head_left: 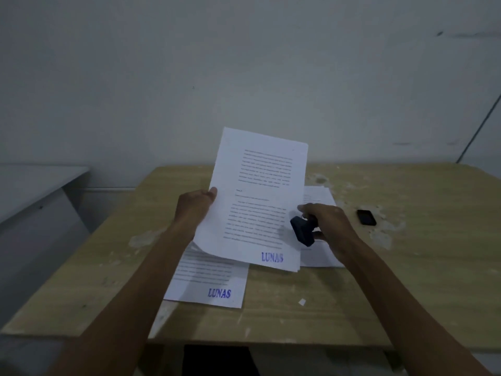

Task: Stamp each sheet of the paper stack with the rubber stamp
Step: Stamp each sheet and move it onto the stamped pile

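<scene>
Left hand [196,210] fingers grip lifted sheet [260,202]; right hand [329,223] fingers clutch rubber stamp [303,230]

Bare table [406,280] right of the papers [214,283], save a small black case [366,217].

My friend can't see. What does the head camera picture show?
The left hand lifts a printed sheet stamped LUNAS, while the right hand holds a dark rubber stamp. Another stamped sheet lies on the wooden table, near a small black ink pad.
</scene>
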